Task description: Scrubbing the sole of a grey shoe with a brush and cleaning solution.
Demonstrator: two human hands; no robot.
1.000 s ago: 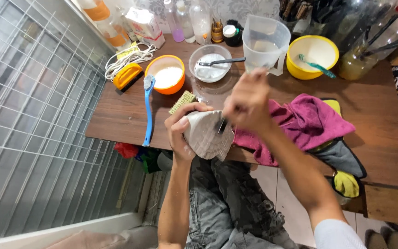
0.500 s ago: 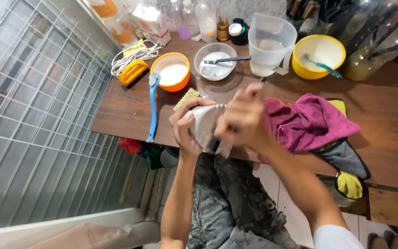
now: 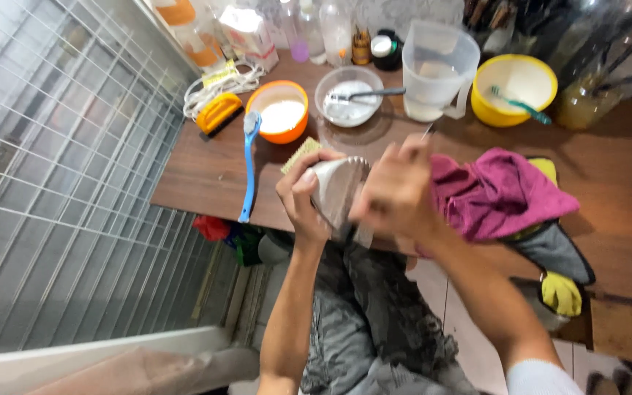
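Item held: a pale grey, rounded shoe-like object (image 3: 336, 192), which I see raised just over the near edge of the brown wooden table (image 3: 206, 172), above the person's lap. My left hand (image 3: 303, 201) is wrapped around its left side, fingers closed on it. My right hand (image 3: 396, 192) is pressed against its right side, fingers curled; a thin tool tip shows above the knuckles, but I cannot tell what it grips.

Adjacent, right: a crumpled magenta cloth (image 3: 495, 194) on the table, touching the right hand's back.

Adjacent, left: a long blue-handled brush (image 3: 249, 168) lying on the table, its head beside an orange bowl of white powder (image 3: 278, 111).

Further back: a clear glass bowl with a metal spoon (image 3: 348, 96), a translucent plastic measuring jug (image 3: 437, 69), a yellow bowl holding a green toothbrush (image 3: 513, 88).

Far left: white wire grille (image 3: 53, 175).
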